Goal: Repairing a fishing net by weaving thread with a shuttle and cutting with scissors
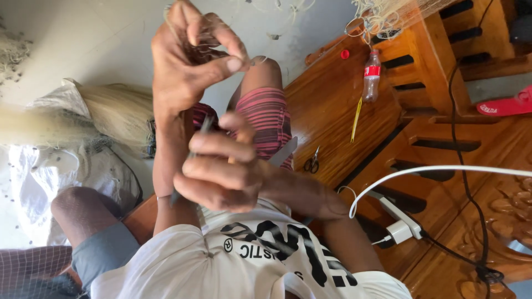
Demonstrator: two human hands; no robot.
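Note:
My left hand (185, 63) is raised at the top centre, thumb and fingers pinched on fine, pale net threads (208, 47) looped around its fingers. Just below it, my right hand (219, 174) is closed around a thin dark netting needle (204, 126) that points up towards the left wrist. A flat grey strip (284, 151) sticks out to the right behind the right hand; I cannot tell whether the hand holds it. A knee in pink striped shorts (269, 111) lies behind both hands. A white printed shirt (244, 260) fills the bottom.
A heap of pale fishing net (66, 119) lies on a white sack at left, next to a knee in grey shorts (83, 213). On the wooden bench (332, 111) are small scissors (312, 163), a plastic bottle (372, 75), a white charger (400, 228) and cables.

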